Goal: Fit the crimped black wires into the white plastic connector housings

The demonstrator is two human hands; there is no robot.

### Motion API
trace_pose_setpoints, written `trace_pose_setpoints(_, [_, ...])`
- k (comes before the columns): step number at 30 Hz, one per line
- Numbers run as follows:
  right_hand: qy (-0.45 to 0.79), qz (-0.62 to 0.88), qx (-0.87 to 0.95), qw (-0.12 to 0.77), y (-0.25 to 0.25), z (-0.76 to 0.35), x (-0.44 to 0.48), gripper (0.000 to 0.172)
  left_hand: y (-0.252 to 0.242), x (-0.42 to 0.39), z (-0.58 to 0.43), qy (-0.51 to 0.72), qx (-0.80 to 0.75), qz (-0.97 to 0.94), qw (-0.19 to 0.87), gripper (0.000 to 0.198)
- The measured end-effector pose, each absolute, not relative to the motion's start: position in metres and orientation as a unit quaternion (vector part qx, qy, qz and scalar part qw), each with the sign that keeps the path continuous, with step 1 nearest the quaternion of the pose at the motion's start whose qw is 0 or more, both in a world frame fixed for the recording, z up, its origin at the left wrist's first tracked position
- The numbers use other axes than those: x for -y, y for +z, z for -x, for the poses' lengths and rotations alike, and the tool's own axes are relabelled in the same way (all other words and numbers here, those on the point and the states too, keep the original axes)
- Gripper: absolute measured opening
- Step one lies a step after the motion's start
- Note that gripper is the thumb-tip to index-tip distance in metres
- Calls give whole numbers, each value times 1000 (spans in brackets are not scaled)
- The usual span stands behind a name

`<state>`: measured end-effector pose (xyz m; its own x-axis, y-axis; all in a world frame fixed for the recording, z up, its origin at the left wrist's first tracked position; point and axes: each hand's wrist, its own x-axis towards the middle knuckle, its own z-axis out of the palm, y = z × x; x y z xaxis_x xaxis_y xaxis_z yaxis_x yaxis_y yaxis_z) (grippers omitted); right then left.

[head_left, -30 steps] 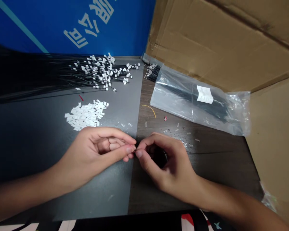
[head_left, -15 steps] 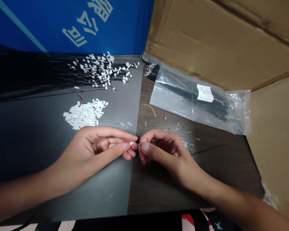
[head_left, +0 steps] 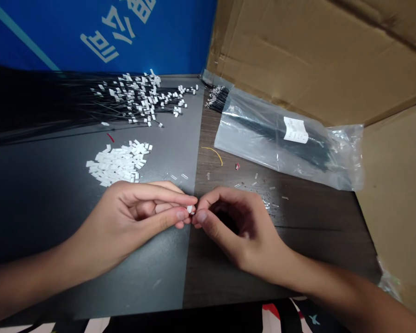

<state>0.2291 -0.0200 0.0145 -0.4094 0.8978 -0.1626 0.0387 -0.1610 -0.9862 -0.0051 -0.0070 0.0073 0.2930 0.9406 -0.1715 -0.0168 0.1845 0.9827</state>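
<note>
One bag label [head_left: 295,130] sits beyond the right hand [head_left: 242,226].

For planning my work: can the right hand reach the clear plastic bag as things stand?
Probably yes. The right hand sits just below the clear plastic bag; only tiny scattered pieces lie on the wooden tabletop between them. Nothing tall blocks it.
</note>
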Motion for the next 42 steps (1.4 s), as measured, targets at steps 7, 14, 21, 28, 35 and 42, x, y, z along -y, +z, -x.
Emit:
trace_pose_setpoints(7, [622, 431, 560, 338, 15, -230, 20, 19, 6, 6, 7, 374, -453, -512, 627, 17])
trace_pose_setpoints(14, [617, 443, 559, 334, 13, -230, 21, 24, 9, 5, 7, 372, -444, -523, 625, 16])
trace_pose_setpoints(21, [616, 428, 563, 347, 12, -230, 19, 22, 8, 8, 6, 377, -444, -527, 619, 15])
trace_pose_setpoints(28, [619, 425, 562, 346, 13, -230, 18, 23, 9, 7, 5, 378, -447, -518, 624, 16])
trace_pose_setpoints(35, [612, 431, 565, 347, 13, -229, 19, 19, 8, 7, 5, 373, -447, -526, 620, 20])
trace_pose_setpoints(42, [607, 433, 575, 337, 15, -231, 18, 20, 12, 8, 1, 374, -446, -552, 597, 16])
